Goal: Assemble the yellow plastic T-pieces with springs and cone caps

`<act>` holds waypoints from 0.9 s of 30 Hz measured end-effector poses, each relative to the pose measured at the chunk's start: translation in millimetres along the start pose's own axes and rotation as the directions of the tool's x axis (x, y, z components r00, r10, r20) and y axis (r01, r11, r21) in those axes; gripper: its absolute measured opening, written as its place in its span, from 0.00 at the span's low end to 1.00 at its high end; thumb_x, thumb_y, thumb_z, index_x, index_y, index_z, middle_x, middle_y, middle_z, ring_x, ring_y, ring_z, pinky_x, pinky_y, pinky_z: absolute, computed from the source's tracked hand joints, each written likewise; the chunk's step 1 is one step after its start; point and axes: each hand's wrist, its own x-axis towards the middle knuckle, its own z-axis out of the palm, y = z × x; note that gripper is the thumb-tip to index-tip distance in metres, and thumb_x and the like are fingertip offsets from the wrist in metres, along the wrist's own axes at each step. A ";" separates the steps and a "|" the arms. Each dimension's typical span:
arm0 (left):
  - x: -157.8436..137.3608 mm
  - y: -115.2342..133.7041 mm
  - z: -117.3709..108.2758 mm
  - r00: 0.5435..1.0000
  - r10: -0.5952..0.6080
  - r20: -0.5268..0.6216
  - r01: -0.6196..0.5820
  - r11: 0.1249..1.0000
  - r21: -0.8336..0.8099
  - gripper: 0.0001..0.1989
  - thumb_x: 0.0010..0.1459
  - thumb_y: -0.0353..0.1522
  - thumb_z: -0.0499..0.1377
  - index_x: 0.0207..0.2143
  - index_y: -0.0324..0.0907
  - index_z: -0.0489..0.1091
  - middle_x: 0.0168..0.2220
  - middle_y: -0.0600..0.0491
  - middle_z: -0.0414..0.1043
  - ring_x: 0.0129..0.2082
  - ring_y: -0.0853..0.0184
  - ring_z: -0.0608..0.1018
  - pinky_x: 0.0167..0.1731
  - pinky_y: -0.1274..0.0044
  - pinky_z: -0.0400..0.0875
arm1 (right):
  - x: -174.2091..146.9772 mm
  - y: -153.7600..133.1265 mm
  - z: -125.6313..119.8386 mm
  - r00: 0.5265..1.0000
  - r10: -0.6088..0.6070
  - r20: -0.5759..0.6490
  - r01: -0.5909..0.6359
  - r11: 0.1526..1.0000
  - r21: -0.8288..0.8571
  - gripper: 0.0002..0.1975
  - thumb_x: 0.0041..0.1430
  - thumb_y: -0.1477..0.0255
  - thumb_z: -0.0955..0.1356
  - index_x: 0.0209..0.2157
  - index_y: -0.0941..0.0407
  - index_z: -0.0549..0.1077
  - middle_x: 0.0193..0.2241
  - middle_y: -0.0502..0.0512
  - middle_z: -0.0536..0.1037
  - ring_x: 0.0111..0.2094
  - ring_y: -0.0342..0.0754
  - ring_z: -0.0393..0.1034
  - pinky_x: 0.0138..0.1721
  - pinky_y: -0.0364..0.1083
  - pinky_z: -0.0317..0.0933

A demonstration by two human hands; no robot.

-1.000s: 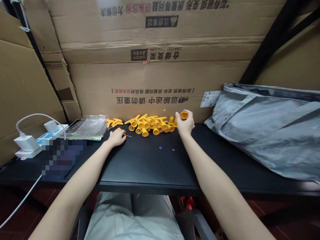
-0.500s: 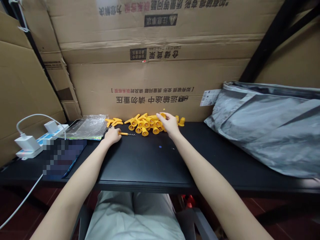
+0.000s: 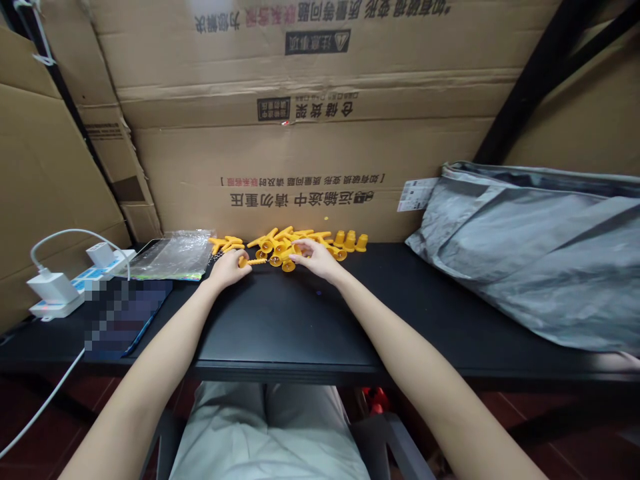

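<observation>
A heap of small yellow plastic cone-shaped parts (image 3: 280,245) lies at the back of the black table (image 3: 300,320). My left hand (image 3: 227,267) grips a thin yellow screw-like piece (image 3: 255,261) that points right toward the heap. My right hand (image 3: 315,257) rests on the heap's front, its fingers closing over a yellow cone. Three yellow cones (image 3: 350,240) stand upright in a row right of the heap. A few yellow T-shaped pieces (image 3: 225,243) lie left of it.
A clear plastic bag (image 3: 173,255) lies at the back left, beside a white power strip with chargers (image 3: 65,283). A large grey bag (image 3: 530,247) fills the table's right side. Cardboard boxes (image 3: 300,133) wall off the back.
My right hand set a yellow cone upright at the right of the heap, then moved left onto the heap. My left hand lifted the screw-like piece and brought it toward the heap.
</observation>
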 end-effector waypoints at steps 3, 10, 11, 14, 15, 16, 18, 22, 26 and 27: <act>-0.5 0.6 -0.1 0.999 0.009 -0.038 -0.010 1.000 -0.015 0.11 0.50 0.33 0.56 0.37 0.43 0.71 0.35 0.52 0.72 0.37 0.63 0.74 0.38 0.73 0.67 | 1.2 1.1 -1.3 1.000 0.008 0.006 -0.009 0.999 0.031 0.21 0.49 0.64 0.74 0.44 0.57 0.73 0.38 0.58 0.77 0.39 0.51 0.74 0.48 0.57 0.68; -0.8 0.8 0.2 0.994 0.042 -0.097 -0.046 0.998 -0.039 0.10 0.50 0.32 0.56 0.36 0.43 0.71 0.33 0.52 0.71 0.35 0.64 0.73 0.38 0.74 0.67 | 3.7 3.7 -1.4 0.997 0.079 -0.020 -0.075 0.989 0.131 0.21 0.47 0.65 0.75 0.42 0.57 0.71 0.36 0.59 0.78 0.31 0.50 0.76 0.44 0.59 0.70; -0.8 1.0 0.6 0.994 0.054 -0.100 -0.058 0.997 -0.043 0.10 0.50 0.32 0.56 0.37 0.42 0.71 0.33 0.52 0.70 0.35 0.65 0.73 0.38 0.74 0.67 | 2.8 3.0 -0.3 0.997 0.075 -0.007 -0.073 0.986 0.149 0.21 0.47 0.64 0.76 0.42 0.57 0.72 0.36 0.59 0.79 0.32 0.51 0.76 0.45 0.59 0.70; -0.8 2.9 2.9 0.990 0.101 -0.094 -0.107 0.992 -0.070 0.11 0.52 0.33 0.56 0.39 0.42 0.71 0.34 0.52 0.70 0.34 0.66 0.72 0.39 0.74 0.67 | -0.8 -0.7 5.0 0.997 0.058 0.044 -0.065 0.980 0.190 0.21 0.47 0.63 0.76 0.41 0.57 0.72 0.37 0.60 0.79 0.36 0.52 0.77 0.46 0.59 0.70; -1.0 3.8 4.1 0.990 0.114 -0.088 -0.121 0.989 -0.080 0.12 0.53 0.33 0.55 0.40 0.42 0.71 0.35 0.52 0.70 0.34 0.66 0.72 0.39 0.74 0.67 | -1.9 -2.2 7.0 0.997 0.055 0.057 -0.065 0.977 0.201 0.22 0.46 0.63 0.76 0.41 0.57 0.72 0.37 0.60 0.79 0.37 0.53 0.77 0.46 0.58 0.70; -1.2 4.7 5.3 0.989 0.124 -0.080 -0.131 0.987 -0.090 0.12 0.54 0.34 0.55 0.41 0.43 0.70 0.35 0.52 0.71 0.34 0.66 0.72 0.39 0.74 0.68 | -2.8 -3.7 8.7 0.996 0.054 0.067 -0.067 0.975 0.211 0.22 0.47 0.63 0.76 0.41 0.56 0.71 0.37 0.59 0.79 0.36 0.52 0.77 0.46 0.58 0.70; -1.7 6.1 8.0 0.990 0.129 -0.057 -0.135 0.985 -0.108 0.13 0.56 0.35 0.53 0.43 0.44 0.70 0.35 0.53 0.71 0.34 0.67 0.72 0.39 0.75 0.68 | -3.9 -5.9 10.9 0.996 0.057 0.075 -0.073 0.972 0.225 0.21 0.47 0.63 0.76 0.41 0.56 0.71 0.37 0.58 0.80 0.33 0.51 0.77 0.44 0.57 0.71; -2.3 7.4 11.4 0.992 0.125 -0.029 -0.128 0.982 -0.136 0.14 0.58 0.36 0.52 0.45 0.43 0.70 0.34 0.53 0.73 0.32 0.67 0.73 0.38 0.75 0.68 | -3.9 -6.2 10.9 0.995 0.068 0.075 -0.084 0.970 0.228 0.21 0.47 0.63 0.76 0.40 0.55 0.70 0.36 0.57 0.80 0.29 0.49 0.77 0.44 0.58 0.71; -2.6 7.7 10.4 0.991 0.132 -0.030 -0.135 0.982 -0.134 0.14 0.58 0.36 0.52 0.44 0.43 0.70 0.33 0.53 0.73 0.31 0.67 0.72 0.38 0.74 0.68 | -3.3 -3.8 9.5 0.996 0.055 0.067 -0.067 0.976 0.209 0.21 0.45 0.64 0.76 0.40 0.55 0.70 0.38 0.58 0.79 0.36 0.52 0.77 0.47 0.58 0.70; -2.7 7.9 9.8 0.990 0.139 -0.035 -0.142 0.981 -0.134 0.14 0.58 0.36 0.52 0.44 0.43 0.70 0.33 0.53 0.72 0.31 0.67 0.72 0.37 0.75 0.68 | -3.1 -3.5 9.2 0.997 0.048 0.067 -0.061 0.977 0.203 0.21 0.45 0.65 0.76 0.39 0.55 0.70 0.39 0.58 0.79 0.39 0.52 0.77 0.47 0.57 0.70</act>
